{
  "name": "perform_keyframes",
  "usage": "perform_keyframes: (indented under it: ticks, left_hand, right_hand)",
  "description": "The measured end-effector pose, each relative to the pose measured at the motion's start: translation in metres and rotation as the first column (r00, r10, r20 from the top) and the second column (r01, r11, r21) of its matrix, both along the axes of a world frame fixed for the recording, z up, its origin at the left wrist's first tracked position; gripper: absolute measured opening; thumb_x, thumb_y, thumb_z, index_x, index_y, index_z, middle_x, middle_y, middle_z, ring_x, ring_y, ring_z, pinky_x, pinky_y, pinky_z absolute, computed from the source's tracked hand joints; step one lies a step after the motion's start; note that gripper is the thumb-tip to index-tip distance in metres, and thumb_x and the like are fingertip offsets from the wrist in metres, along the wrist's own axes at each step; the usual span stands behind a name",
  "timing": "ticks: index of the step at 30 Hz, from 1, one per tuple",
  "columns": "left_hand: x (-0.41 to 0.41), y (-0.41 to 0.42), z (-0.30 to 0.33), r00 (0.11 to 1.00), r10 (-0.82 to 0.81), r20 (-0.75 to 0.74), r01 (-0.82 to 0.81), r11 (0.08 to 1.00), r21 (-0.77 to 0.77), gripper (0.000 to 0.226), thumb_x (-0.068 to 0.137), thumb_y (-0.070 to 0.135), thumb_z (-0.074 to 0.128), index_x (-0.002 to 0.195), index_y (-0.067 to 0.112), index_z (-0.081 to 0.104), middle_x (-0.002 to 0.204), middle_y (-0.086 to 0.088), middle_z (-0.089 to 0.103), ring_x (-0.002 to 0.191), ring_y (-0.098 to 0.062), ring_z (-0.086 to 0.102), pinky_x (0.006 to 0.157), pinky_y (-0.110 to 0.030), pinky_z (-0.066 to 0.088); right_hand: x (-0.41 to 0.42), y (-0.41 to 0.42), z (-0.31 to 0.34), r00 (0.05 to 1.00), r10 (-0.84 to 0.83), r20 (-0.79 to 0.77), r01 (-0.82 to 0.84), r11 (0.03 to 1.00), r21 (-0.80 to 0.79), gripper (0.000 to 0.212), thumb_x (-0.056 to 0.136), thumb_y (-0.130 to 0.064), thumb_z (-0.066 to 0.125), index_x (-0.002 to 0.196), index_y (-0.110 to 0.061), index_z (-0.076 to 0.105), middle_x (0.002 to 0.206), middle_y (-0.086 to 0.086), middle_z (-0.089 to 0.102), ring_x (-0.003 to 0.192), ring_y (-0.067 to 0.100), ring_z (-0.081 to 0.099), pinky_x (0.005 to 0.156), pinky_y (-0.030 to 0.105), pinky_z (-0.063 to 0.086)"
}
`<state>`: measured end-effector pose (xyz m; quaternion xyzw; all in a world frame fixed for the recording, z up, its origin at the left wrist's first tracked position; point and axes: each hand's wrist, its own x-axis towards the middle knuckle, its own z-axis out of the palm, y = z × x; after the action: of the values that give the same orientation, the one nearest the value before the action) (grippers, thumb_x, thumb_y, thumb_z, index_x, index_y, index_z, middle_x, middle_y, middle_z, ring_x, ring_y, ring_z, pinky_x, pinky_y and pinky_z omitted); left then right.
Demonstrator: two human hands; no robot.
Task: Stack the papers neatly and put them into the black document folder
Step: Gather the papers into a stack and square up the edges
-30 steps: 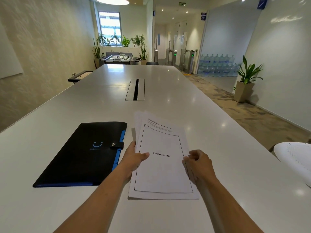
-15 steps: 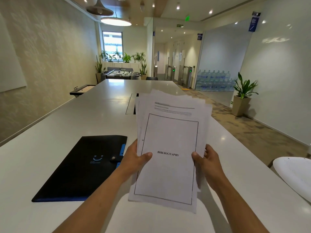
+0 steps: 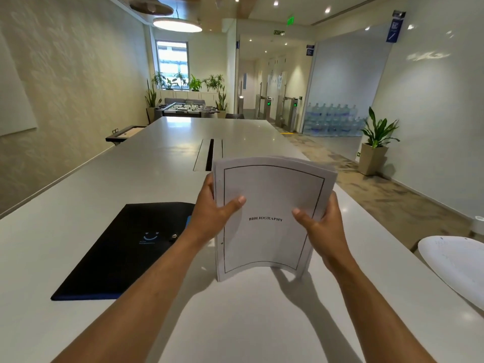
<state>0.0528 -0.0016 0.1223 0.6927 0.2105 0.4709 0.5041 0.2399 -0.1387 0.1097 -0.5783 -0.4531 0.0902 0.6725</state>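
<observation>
Papers (image 3: 264,239): a squared-up stack held upright on its lower edge on the white bench (image 3: 78,200), bowed so that the middle bulges away from the camera; the front sheet has a black border and the word BIBLIOGRAPHY.
Left hand (image 3: 213,213): closed on the stack's left edge, thumb across the front sheet, fingers behind it and out of sight.
Right hand (image 3: 320,224): closed on the stack's right edge, thumb on the front sheet, the other fingers wrapped behind.
Black document folder (image 3: 123,250): lies flat and closed on the bench, just to the left of the papers and partly behind the left forearm; a blue edge shows along its near side, a small blue smile mark and a snap button on its cover.
Bench: long and glossy, with a narrow slot (image 3: 209,154) along its middle, beyond the papers.
White chair back (image 3: 455,263): at the bench's right edge, well apart from the stack.
</observation>
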Motion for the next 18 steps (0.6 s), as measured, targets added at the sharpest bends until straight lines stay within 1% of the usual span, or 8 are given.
perform_keyframes:
  ticks: [2,5,8,10,12,15,16,18]
  left_hand:
    - [0.004,-0.004,-0.003,0.999,0.035,-0.004,-0.035,0.999,-0.027,0.06,0.077,0.026,0.076,0.128,0.025,0.044,0.115,0.002,0.059,0.103,-0.014,0.06,0.07,-0.021,0.054]
    - [0.007,-0.005,-0.005,0.998,0.069,0.006,-0.069,0.996,-0.065,0.058,0.076,0.028,0.076,0.125,0.025,0.046,0.113,0.001,0.059,0.102,-0.016,0.06,0.065,-0.016,0.053]
    - [0.01,-0.006,-0.001,0.996,0.093,-0.009,-0.093,0.994,-0.058,0.055,0.078,0.027,0.074,0.126,0.021,0.048,0.114,-0.001,0.06,0.104,-0.018,0.061,0.07,-0.021,0.053]
    - [0.013,-0.008,0.003,0.992,0.123,-0.009,-0.123,0.992,-0.023,0.053,0.081,0.025,0.072,0.127,0.02,0.047,0.116,-0.002,0.059,0.105,-0.019,0.06,0.073,-0.024,0.054]
    - [0.012,-0.011,0.01,0.988,0.15,0.024,-0.151,0.988,0.024,0.052,0.082,0.025,0.071,0.128,0.021,0.046,0.116,-0.002,0.059,0.103,-0.017,0.061,0.075,-0.025,0.055]
    - [0.008,-0.011,0.019,0.987,0.146,0.069,-0.149,0.987,0.052,0.049,0.08,0.026,0.073,0.122,0.026,0.047,0.112,0.004,0.06,0.098,-0.009,0.062,0.072,-0.02,0.054]
    - [0.007,-0.012,0.017,0.987,0.143,0.078,-0.147,0.988,0.044,0.047,0.079,0.023,0.073,0.119,0.026,0.048,0.109,0.004,0.061,0.096,-0.009,0.063,0.073,-0.021,0.055]
    - [0.006,-0.016,0.008,0.983,0.165,0.083,-0.166,0.986,0.008,0.045,0.079,0.015,0.073,0.117,0.022,0.048,0.107,0.0,0.061,0.097,-0.015,0.063,0.074,-0.028,0.055]
  right_hand:
    - [-0.003,0.001,-0.004,1.0,-0.022,-0.009,0.022,1.0,-0.008,0.063,0.081,-0.012,0.073,0.106,-0.064,0.045,0.107,-0.033,0.06,0.101,-0.01,0.059,0.075,0.015,0.048]
    - [-0.001,0.0,-0.005,0.999,-0.043,-0.006,0.042,0.999,-0.014,0.061,0.082,-0.011,0.071,0.105,-0.062,0.047,0.104,-0.036,0.061,0.099,-0.011,0.059,0.076,0.016,0.047]
    - [0.0,0.001,0.0,0.999,-0.041,0.007,0.041,0.999,-0.012,0.054,0.083,-0.007,0.069,0.104,-0.054,0.052,0.1,-0.032,0.064,0.096,-0.009,0.062,0.077,0.02,0.048]
    - [-0.001,0.001,0.006,0.999,-0.037,0.026,0.037,0.999,-0.011,0.053,0.083,-0.006,0.067,0.102,-0.053,0.054,0.099,-0.029,0.065,0.095,-0.006,0.063,0.077,0.021,0.05]
    - [-0.003,-0.001,0.014,0.998,-0.041,0.047,0.041,0.999,0.006,0.054,0.083,-0.009,0.068,0.1,-0.058,0.055,0.097,-0.031,0.066,0.095,-0.003,0.064,0.073,0.016,0.052]
    - [-0.002,-0.004,0.021,0.997,-0.061,0.052,0.058,0.997,0.046,0.054,0.082,-0.014,0.069,0.103,-0.06,0.053,0.1,-0.032,0.065,0.097,-0.003,0.064,0.069,0.011,0.052]
    - [-0.002,-0.004,0.017,0.997,-0.056,0.043,0.055,0.998,0.041,0.053,0.082,-0.014,0.07,0.105,-0.057,0.052,0.101,-0.028,0.065,0.099,-0.001,0.064,0.071,0.014,0.053]
    - [-0.003,-0.005,0.004,1.0,-0.03,0.005,0.03,1.0,0.0,0.05,0.083,-0.014,0.071,0.113,-0.047,0.048,0.107,-0.021,0.063,0.102,0.008,0.064,0.078,0.024,0.055]
